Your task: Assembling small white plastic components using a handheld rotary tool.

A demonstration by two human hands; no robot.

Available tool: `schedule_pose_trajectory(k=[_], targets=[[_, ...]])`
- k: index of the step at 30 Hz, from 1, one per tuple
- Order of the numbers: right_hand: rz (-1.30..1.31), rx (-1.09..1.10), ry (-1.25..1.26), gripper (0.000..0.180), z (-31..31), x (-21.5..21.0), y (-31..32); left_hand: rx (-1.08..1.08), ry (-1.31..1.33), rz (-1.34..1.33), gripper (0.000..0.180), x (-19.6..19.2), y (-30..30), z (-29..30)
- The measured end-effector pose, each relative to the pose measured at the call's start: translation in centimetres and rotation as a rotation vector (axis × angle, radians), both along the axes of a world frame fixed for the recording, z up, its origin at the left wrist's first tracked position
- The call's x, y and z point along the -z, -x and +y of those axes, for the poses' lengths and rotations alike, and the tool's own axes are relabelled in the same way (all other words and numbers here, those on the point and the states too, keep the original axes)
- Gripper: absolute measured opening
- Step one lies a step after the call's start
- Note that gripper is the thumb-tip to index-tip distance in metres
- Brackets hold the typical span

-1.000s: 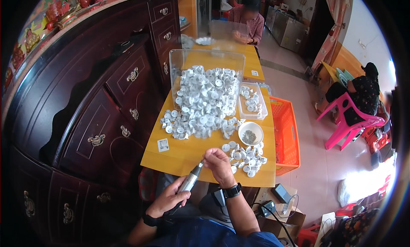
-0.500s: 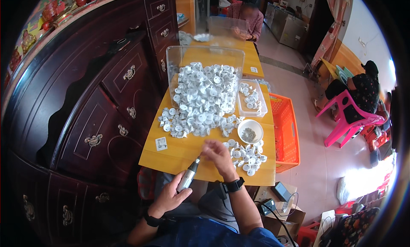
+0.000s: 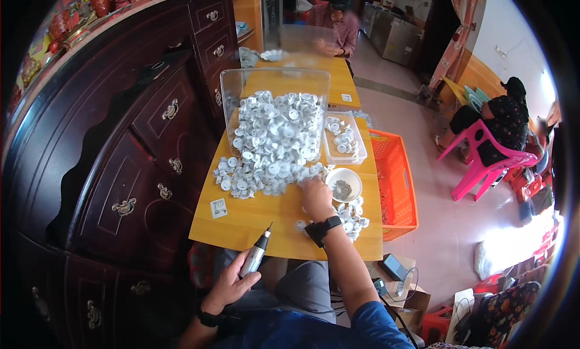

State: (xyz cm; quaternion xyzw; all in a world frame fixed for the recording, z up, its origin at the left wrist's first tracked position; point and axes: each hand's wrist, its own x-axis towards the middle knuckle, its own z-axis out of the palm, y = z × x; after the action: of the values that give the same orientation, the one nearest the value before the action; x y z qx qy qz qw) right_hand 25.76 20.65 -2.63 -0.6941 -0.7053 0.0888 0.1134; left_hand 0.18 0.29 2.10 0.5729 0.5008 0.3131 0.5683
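No writing can be read clearly here. On the near table, close to its left edge, there is one white label with dark print, too small for reading. On the far table is another pale label, also unreadable.

Surface: wood-look, smooth, low sheen. Cabinet: dark wood, polished to a gloss; drawer handles of ornate metal. Driver: silvery, metallic-looking barrel. White pieces: apparently smooth plastic. Bin: clear, glossy plastic. Crate: perforated plastic. Chair: glossy plastic. Sleeve: matt cloth.
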Motion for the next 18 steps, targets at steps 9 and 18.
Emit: schedule_pose_trajectory(k=[9,18], targets=[[0.164,0.038,0.019,0.021,1.0,0.1,0.2,-0.003,-0.023,-0.045,0.063,0.0,0.1,0.0],[0.385,-0.169,-0.223,0.022,0.0,2.2,0.9,0.02,-0.008,-0.034,0.061,0.0,0.3,-0.1]])
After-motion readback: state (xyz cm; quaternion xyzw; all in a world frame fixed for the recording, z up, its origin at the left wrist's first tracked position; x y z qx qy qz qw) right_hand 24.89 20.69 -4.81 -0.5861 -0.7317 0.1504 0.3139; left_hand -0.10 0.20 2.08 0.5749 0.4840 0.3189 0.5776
